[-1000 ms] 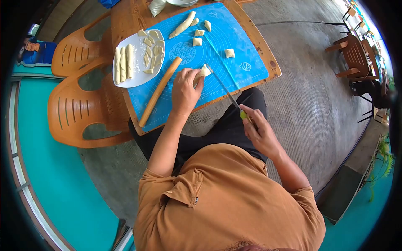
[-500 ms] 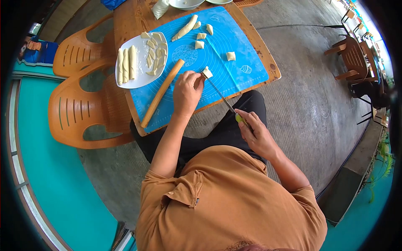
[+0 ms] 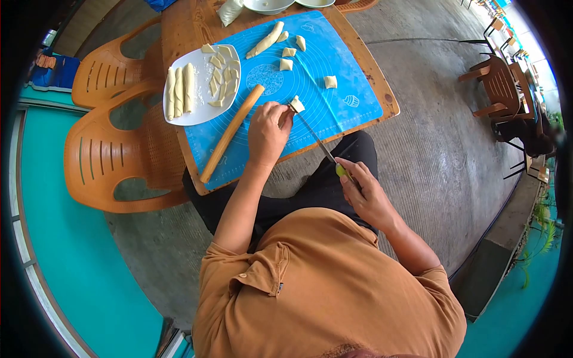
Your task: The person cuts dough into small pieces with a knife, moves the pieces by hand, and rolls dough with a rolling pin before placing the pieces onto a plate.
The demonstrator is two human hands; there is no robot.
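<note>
My right hand [image 3: 365, 188] is closed round the green handle [image 3: 341, 170] of a knife [image 3: 315, 136], its blade pointing up and left across the blue mat [image 3: 352, 71]. At the blade's tip sits a small piece of dough [image 3: 297, 105]. My left hand [image 3: 270, 130] is right beside that tip, fingers curled and pinched towards the thumb; whatever lies between them is hidden. Left of this hand a wooden rolling pin [image 3: 231, 133] lies slantwise on the mat. Farther back are a dough roll [image 3: 265, 40] and several cut dough pieces [image 3: 286, 64].
A white plate [image 3: 201, 61] with three dough rolls [image 3: 179, 92] and several flat dough strips [image 3: 222, 74] stands at the left. Bowls [image 3: 268, 5] and a plastic bag [image 3: 230, 11] are at the back of the wooden table [image 3: 185, 27]. Orange chairs [image 3: 107, 152] stand to the left.
Both hands, the knife and the dough pieces stay almost where they were. The whole view has shifted very slightly.
</note>
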